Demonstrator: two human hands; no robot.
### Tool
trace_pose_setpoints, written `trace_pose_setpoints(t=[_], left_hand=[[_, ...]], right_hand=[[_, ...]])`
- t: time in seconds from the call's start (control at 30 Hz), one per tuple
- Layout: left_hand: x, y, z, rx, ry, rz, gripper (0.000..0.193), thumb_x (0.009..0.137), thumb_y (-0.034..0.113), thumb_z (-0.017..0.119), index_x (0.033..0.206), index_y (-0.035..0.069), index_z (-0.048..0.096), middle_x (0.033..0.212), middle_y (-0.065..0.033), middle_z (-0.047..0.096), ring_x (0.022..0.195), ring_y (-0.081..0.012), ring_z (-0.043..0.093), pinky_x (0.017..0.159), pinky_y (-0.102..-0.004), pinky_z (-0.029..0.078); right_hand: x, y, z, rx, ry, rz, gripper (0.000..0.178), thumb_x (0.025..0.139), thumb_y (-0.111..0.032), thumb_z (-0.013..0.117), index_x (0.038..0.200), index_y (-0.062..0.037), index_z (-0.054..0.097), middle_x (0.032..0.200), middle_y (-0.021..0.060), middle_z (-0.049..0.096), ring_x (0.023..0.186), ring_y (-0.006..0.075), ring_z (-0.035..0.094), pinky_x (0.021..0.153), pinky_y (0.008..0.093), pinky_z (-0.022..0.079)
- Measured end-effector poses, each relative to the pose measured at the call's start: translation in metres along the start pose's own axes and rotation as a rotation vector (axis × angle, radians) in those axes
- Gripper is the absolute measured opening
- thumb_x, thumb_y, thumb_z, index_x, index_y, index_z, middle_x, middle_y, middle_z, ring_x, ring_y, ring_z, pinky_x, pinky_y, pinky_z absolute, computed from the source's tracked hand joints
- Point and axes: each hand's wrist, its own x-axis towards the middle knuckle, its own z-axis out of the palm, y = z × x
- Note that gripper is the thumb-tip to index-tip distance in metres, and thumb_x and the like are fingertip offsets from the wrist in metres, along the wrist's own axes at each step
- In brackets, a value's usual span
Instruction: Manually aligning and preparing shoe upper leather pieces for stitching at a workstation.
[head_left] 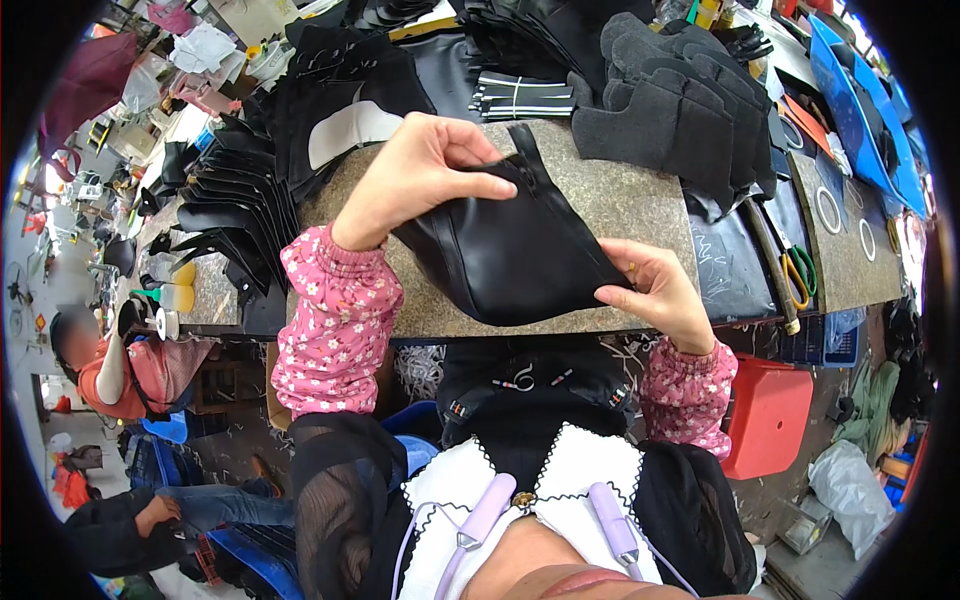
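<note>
Both my hands hold up a sewn black leather piece point(510, 255), which looks like a boot upper, above the near part of the worktable point(430, 312). My left hand point(430, 178) pinches its upper edge between thumb and fingers, beside a short strip that sticks up. At the lower right corner my right hand point(660, 292) grips the edge, thumb in front and fingers behind. The leather hangs tilted, with a seam down its left side and a rounded lower edge. Behind my left hand lies a pale, curved piece point(352, 132) on dark leather.
Stacked black leather pieces point(235, 190) fan out at left. Dark grey fuzzy cut pieces point(655, 115) and a tied bundle of strips point(522, 95) lie at the back. Scissors point(798, 275) rest at right, near a blue basket point(830, 70). A red stool point(768, 420) stands below; another person point(120, 375) is at left.
</note>
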Motion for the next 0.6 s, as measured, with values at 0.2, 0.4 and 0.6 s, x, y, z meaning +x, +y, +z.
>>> trace_pose_setpoints(t=[0.2, 0.4, 0.6], left_hand=[[-0.008, 0.008, 0.027, -0.029, -0.097, 0.043, 0.021, 0.067, 0.005, 0.076, 0.081, -0.005, 0.063, 0.073, -0.0073, 0.067, 0.064, -0.0075, 0.060, 0.059, -0.0201, 0.047], [-0.016, 0.009, 0.030, 0.087, -0.162, 0.106, 0.021, 0.073, 0.004, 0.072, 0.089, -0.006, 0.064, 0.079, -0.0063, 0.067, 0.073, -0.0068, 0.059, 0.067, -0.0201, 0.048], [-0.020, 0.008, 0.023, 0.151, -0.209, 0.182, 0.020, 0.078, 0.007, 0.068, 0.092, -0.005, 0.063, 0.077, -0.0048, 0.066, 0.071, -0.0052, 0.056, 0.065, -0.0216, 0.046]], right_hand=[[0.020, -0.020, 0.020, -0.390, 0.014, -0.190, 0.030, 0.080, -0.001, 0.065, 0.108, 0.0048, 0.058, 0.092, 0.0055, 0.065, 0.085, 0.0101, 0.058, 0.078, 0.0256, 0.046], [0.026, -0.013, 0.033, -0.032, 0.072, -0.039, 0.023, 0.081, 0.000, 0.064, 0.104, 0.0036, 0.060, 0.089, 0.0026, 0.063, 0.079, 0.0041, 0.055, 0.068, 0.0180, 0.045], [0.026, -0.014, 0.037, -0.020, 0.082, -0.055, 0.026, 0.081, -0.001, 0.064, 0.106, 0.0030, 0.060, 0.085, 0.0002, 0.062, 0.073, 0.0020, 0.052, 0.061, 0.0169, 0.043]])
